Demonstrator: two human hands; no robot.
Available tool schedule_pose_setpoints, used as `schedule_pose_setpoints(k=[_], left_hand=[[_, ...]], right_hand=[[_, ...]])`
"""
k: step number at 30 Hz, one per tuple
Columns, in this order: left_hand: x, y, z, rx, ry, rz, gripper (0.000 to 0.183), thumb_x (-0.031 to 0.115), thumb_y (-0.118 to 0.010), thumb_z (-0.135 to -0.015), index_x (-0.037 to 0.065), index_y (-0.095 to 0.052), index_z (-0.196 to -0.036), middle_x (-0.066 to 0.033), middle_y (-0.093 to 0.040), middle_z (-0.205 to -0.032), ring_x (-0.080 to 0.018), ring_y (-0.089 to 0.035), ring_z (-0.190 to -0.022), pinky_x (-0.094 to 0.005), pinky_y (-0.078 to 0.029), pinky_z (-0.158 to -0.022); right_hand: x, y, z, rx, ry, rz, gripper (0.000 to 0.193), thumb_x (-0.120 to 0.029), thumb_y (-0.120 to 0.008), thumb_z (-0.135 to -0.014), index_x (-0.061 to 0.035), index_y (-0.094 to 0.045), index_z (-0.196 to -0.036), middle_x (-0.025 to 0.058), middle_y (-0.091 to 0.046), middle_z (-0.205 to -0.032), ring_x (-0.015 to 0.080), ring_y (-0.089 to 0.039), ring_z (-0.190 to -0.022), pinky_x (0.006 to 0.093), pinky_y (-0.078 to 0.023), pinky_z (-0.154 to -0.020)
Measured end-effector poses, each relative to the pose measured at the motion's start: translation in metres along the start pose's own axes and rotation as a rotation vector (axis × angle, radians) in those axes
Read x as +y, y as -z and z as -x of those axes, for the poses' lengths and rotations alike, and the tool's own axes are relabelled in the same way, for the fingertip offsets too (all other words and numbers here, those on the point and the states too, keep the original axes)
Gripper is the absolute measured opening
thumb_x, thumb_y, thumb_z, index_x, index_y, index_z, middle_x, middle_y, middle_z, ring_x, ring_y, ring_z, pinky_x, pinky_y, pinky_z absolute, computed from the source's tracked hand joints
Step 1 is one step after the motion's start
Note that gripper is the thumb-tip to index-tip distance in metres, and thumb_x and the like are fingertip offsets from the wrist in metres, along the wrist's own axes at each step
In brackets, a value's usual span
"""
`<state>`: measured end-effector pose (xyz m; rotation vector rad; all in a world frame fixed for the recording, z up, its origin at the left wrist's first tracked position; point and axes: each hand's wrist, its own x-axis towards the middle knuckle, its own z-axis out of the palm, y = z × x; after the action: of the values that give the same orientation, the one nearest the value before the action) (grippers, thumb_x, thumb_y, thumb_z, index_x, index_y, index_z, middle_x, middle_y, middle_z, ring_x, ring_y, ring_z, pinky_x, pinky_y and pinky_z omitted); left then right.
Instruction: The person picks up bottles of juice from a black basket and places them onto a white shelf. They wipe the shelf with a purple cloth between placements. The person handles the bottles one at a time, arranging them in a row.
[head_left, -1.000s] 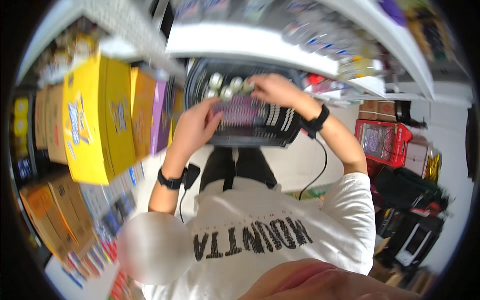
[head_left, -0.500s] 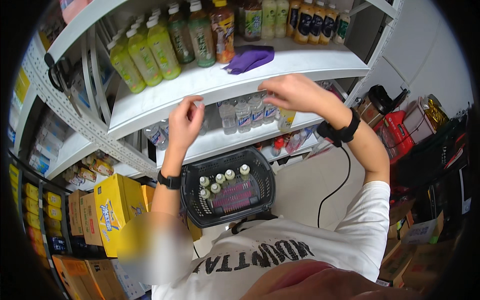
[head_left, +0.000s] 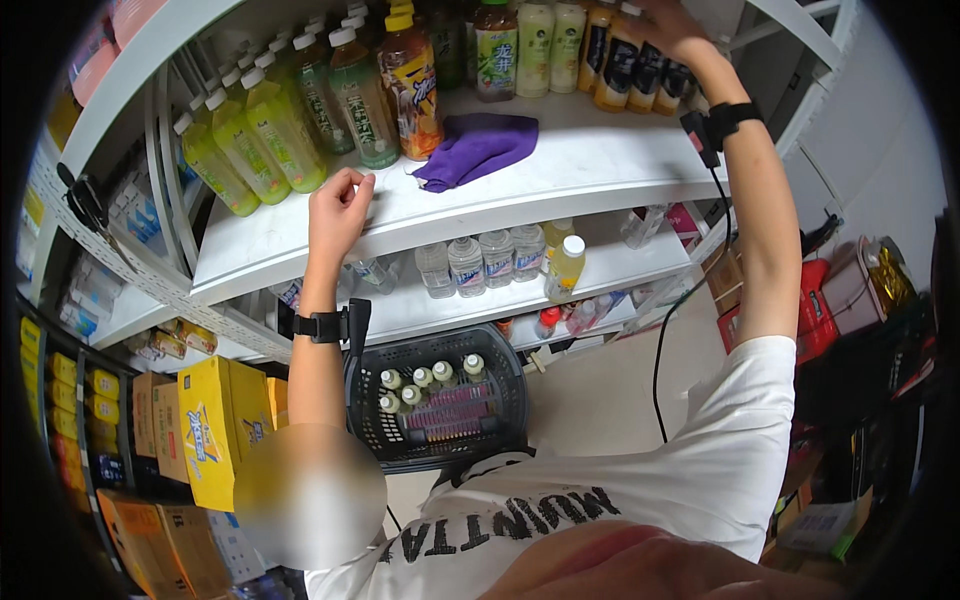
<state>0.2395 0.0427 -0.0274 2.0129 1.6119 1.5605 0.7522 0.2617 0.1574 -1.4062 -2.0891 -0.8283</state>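
My left hand (head_left: 338, 208) rests with curled fingers on the front edge of a white shelf (head_left: 560, 175) and holds nothing. Just to its right lies a purple cloth (head_left: 478, 145). My right hand (head_left: 668, 22) reaches up to the back of that shelf and lies over the tops of the orange bottles with dark labels (head_left: 625, 65); its grip is hidden at the picture's rim. Below me a dark plastic basket (head_left: 505, 395) stands on the floor with several white-capped bottles (head_left: 420, 385) in it.
Green and yellow drink bottles (head_left: 255, 140) stand in rows on the shelf's left part. Clear water bottles (head_left: 470, 265) fill the shelf below. Yellow cartons (head_left: 210, 430) are stacked at the left, and red packages and bags (head_left: 850, 290) at the right.
Both hands left the basket, which now stands on the floor. They rose from the lower shelf to the upper one; the right hand went to the back bottles.
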Motion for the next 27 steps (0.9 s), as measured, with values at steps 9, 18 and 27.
schedule_pose_setpoints(k=[9,18,27], left_hand=[[0.008,0.0,0.004,0.013,0.058,-0.125,0.027,0.023,-0.073,-0.093,0.0,-0.066,-0.082,-0.0037,-0.042,-0.054,-0.0122,-0.036,-0.052,-0.0324,-0.031,-0.05],[0.006,0.0,0.004,0.02,0.059,-0.148,0.027,0.024,-0.072,-0.093,0.0,-0.066,-0.082,-0.0051,-0.044,-0.054,-0.0146,-0.038,-0.051,-0.0337,-0.033,-0.05],[0.006,-0.009,-0.001,0.017,-0.01,-0.143,0.028,0.027,-0.071,-0.092,0.0,-0.067,-0.084,-0.0104,-0.051,-0.057,-0.0222,-0.047,-0.051,-0.0373,-0.039,-0.052]], right_hand=[[-0.035,-0.01,-0.016,-0.024,-0.172,-0.075,0.066,-0.062,-0.051,-0.099,-0.008,-0.063,-0.134,0.0213,-0.066,-0.132,0.043,-0.062,-0.119,0.0504,-0.048,-0.102],[-0.063,0.03,0.01,0.052,-0.131,-0.242,0.05,-0.051,-0.06,-0.097,-0.007,-0.074,-0.117,0.0213,-0.073,-0.116,0.0432,-0.067,-0.109,0.0485,-0.051,-0.096],[0.004,-0.019,0.011,0.079,0.013,0.121,0.068,-0.069,-0.047,-0.099,-0.0116,-0.067,-0.13,0.0217,-0.075,-0.099,0.0409,-0.071,-0.096,0.0524,-0.058,-0.085]])
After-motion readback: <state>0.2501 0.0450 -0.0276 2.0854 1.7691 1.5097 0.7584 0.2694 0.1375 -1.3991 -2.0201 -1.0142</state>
